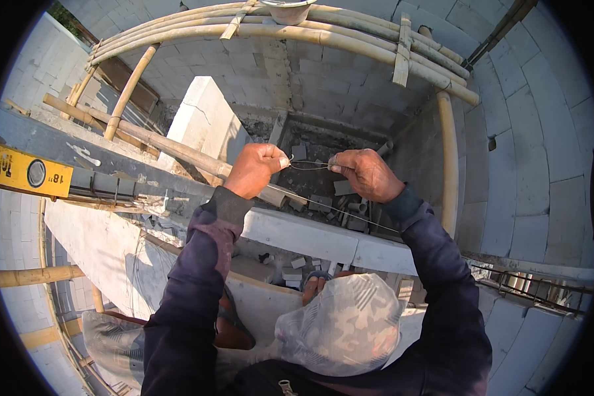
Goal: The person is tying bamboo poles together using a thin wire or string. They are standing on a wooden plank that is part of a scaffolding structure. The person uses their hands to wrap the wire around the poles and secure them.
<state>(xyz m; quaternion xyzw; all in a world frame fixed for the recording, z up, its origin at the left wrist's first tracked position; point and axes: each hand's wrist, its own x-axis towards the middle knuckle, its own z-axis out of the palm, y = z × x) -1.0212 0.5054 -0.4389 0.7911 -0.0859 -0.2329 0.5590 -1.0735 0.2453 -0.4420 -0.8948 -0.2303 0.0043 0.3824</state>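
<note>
A thin string (309, 169) is drawn between the two hands, in the air above the pit and its low block wall (303, 234). The left hand (254, 170) pinches it between thumb and fingers; the right hand (371, 175) grasps the other end of the short loop in the same way. A single strand also slants down below the right hand, toward the wall's top edge; whether it joins the loop I cannot tell.

Nearest in the way is a bamboo pole (165, 142), passing beneath the left hand, with a tall white block (204, 119) standing tilted just beyond it. Rubble (320, 201) litters the pit floor. Along the pit's far side runs a rail of bamboo poles (350, 39), a bucket (288, 12) on it near the middle of its length. An upright bamboo post (449, 158) stands right of the right hand, before a grey block wall (521, 152). A yellow level (26, 173) sits toward the left end of the grey beam (53, 142).
</note>
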